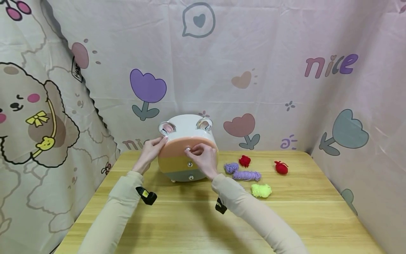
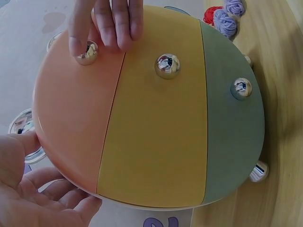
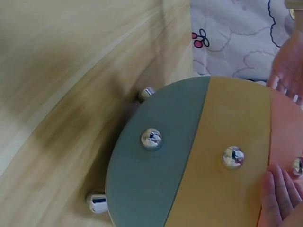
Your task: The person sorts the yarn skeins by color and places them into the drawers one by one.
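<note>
A small drawer cabinet [image 1: 174,162] with a rounded front stands on the table. Its front is split into an orange top drawer [image 2: 71,109], a yellow middle drawer [image 2: 156,127] and a green bottom drawer [image 2: 232,137], all flush and each with a silver knob. My left hand [image 1: 150,152] grips the cabinet's upper left edge, thumb and fingers spread along the rim. With thumb and forefinger my right hand [image 1: 204,158] pinches the orange drawer's knob [image 2: 88,54]; its other fingers lie against the front.
To the cabinet's right lie lilac yarn bundles [image 1: 246,175], a red yarn bundle [image 1: 244,161], another red bundle [image 1: 281,168] and a yellow-green one [image 1: 261,191]. Silver-rimmed ears [image 1: 204,124] stick up from the cabinet top. A printed curtain [image 1: 272,88] hangs behind the table [image 1: 177,225].
</note>
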`<action>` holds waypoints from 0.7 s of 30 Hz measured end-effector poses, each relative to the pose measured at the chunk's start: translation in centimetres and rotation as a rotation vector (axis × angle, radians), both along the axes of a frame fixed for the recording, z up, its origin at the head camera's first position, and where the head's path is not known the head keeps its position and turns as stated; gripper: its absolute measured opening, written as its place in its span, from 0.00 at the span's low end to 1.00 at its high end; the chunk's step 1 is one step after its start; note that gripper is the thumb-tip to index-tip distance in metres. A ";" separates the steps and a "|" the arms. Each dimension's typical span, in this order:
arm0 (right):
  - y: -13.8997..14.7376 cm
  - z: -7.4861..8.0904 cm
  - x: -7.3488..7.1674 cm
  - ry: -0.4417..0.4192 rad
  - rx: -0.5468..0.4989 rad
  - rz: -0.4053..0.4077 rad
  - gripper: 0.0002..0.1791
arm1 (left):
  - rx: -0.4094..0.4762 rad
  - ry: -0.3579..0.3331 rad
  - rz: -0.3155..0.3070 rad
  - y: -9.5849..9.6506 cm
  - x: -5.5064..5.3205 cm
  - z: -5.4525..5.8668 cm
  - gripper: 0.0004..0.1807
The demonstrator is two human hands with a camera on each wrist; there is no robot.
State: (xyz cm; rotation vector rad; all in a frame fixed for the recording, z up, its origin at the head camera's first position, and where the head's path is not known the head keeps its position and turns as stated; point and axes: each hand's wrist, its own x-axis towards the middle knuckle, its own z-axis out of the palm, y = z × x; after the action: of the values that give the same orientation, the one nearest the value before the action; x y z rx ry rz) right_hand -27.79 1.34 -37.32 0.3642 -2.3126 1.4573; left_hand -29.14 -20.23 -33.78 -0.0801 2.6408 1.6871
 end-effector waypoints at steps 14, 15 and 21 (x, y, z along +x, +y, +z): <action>-1.1 -0.9 -0.1 0.116 -0.055 -0.059 0.12 | -0.003 0.024 -0.019 -0.2 0.1 0.2 0.36; -1.1 -0.9 0.0 0.127 -0.061 -0.058 0.12 | -0.005 0.024 -0.020 -0.2 0.1 0.2 0.36; -1.3 -1.0 -0.1 0.168 -0.074 -0.049 0.10 | -0.020 0.020 -0.021 -0.4 0.1 0.2 0.37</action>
State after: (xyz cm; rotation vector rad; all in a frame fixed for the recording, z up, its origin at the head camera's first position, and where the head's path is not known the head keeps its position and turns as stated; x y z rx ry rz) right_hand -27.91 0.06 -38.37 0.3906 -2.1154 1.4275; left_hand -29.06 -20.65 -33.62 -0.0355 2.6629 1.6648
